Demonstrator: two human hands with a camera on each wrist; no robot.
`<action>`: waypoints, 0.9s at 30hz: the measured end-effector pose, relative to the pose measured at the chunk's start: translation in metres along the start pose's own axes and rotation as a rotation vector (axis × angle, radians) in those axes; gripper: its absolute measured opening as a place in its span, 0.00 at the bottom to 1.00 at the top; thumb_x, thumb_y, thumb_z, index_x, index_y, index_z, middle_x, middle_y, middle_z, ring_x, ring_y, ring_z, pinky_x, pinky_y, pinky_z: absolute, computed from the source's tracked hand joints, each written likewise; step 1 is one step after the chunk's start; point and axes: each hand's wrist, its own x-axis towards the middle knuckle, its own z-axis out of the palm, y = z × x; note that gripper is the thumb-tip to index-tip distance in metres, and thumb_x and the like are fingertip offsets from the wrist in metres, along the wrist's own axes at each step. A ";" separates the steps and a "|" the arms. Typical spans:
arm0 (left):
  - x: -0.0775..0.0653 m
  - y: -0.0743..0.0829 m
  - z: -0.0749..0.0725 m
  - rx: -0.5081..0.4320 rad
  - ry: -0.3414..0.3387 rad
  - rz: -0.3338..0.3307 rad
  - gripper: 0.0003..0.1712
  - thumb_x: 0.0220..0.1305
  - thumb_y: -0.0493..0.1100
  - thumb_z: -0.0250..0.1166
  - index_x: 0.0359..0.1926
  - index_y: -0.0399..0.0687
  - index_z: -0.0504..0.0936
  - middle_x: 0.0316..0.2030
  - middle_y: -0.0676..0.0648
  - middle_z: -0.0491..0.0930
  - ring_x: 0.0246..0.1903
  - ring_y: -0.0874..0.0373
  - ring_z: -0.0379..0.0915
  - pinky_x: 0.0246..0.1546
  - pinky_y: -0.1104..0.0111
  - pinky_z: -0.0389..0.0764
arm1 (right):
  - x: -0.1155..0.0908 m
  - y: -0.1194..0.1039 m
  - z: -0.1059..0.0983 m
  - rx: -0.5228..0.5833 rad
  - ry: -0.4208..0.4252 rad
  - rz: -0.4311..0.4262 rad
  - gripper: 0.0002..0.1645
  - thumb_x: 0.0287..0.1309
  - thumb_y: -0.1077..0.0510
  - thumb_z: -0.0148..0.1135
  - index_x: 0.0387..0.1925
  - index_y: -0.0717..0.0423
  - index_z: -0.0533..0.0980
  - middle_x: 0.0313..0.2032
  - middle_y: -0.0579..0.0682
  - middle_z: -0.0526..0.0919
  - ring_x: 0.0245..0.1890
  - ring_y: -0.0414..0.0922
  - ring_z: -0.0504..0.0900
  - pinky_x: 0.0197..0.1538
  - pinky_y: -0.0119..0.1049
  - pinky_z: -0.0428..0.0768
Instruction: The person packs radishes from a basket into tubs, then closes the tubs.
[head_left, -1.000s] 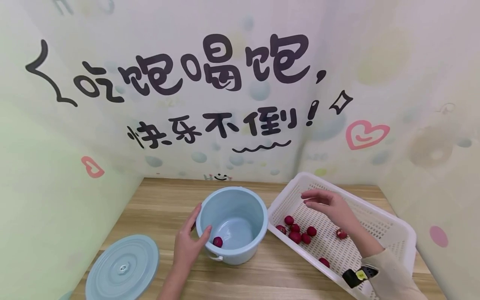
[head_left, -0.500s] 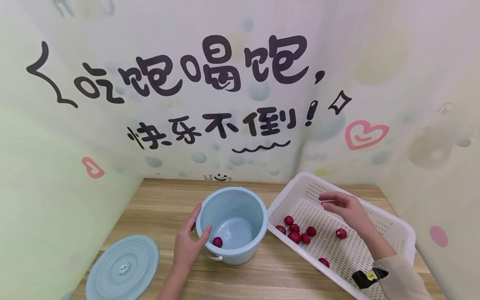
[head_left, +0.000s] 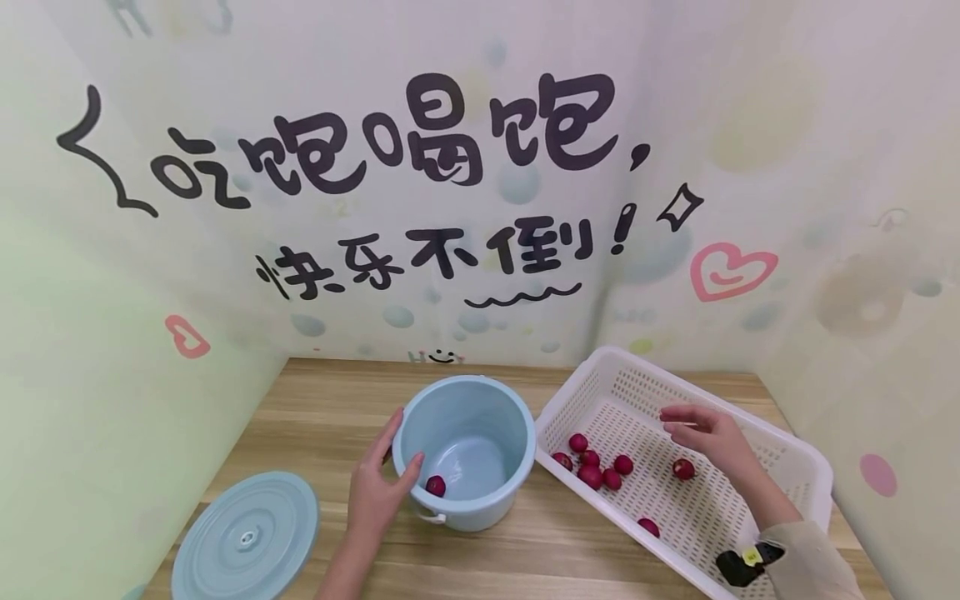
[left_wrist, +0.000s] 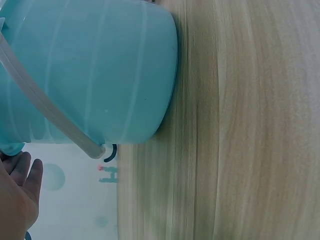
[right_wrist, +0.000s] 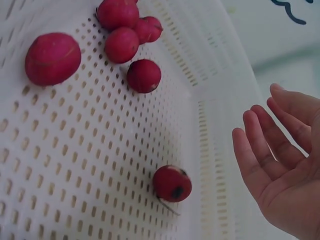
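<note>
My left hand (head_left: 377, 487) holds the near-left rim of a light blue bucket (head_left: 468, 408), thumb inside and fingers outside. One red radish (head_left: 436, 486) lies on the bottom of the bucket. In the left wrist view, the bucket's side and its pale handle (left_wrist: 47, 105) hide part of the scene. Over the white perforated basket (head_left: 816, 483) hovers my right hand (head_left: 708, 437), fingers loosely extended and holding nothing. A single radish (right_wrist: 172, 183) lies in the basket below it, apart from the hand.
Several radishes (head_left: 590, 476) cluster at the basket's left end, and another (head_left: 648, 527) lies by its near wall. A blue lid (head_left: 245, 537) lies flat on the wooden table (head_left: 330, 400) at left. Patterned walls (head_left: 450, 317) bound the table.
My right hand has moved to the right and slightly nearer across the basket, slowing toward now. My left hand and the bucket stay in place.
</note>
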 end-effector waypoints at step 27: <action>-0.002 0.002 0.001 0.029 0.013 0.013 0.38 0.60 0.41 0.71 0.71 0.49 0.69 0.69 0.44 0.71 0.66 0.45 0.71 0.60 0.53 0.79 | 0.002 0.035 -0.007 -0.163 -0.222 0.288 0.16 0.58 0.69 0.64 0.49 0.72 0.79 0.40 0.59 0.86 0.37 0.45 0.81 0.42 0.39 0.88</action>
